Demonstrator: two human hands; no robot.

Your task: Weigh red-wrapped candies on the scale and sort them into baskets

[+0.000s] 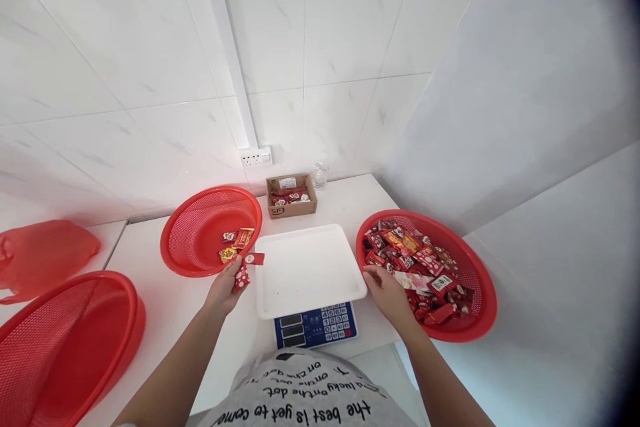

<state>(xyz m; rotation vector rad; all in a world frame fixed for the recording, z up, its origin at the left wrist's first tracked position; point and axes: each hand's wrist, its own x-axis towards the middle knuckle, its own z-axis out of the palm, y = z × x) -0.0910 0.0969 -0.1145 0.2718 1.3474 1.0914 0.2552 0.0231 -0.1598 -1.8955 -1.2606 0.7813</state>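
Note:
My left hand (226, 288) is closed on a few small red wrapped candies (245, 268) at the near rim of the left red basket (190, 260). That basket holds a few more candies (236, 239). My right hand (387, 292) rests at the near left rim of the right red basket (480, 320), which is full of red wrapped candies (423, 267); its fingers curl down and what they hold, if anything, is hidden. Between the baskets stands a scale with a bare white tray (307, 267) and a blue keypad (316, 325).
A small cardboard box (291, 195) with candies stands at the back by the wall, a glass (320, 175) beside it. A stack of red baskets (60, 347) and a red plastic bag (43, 253) lie at the left. Tiled walls close in behind and at the right.

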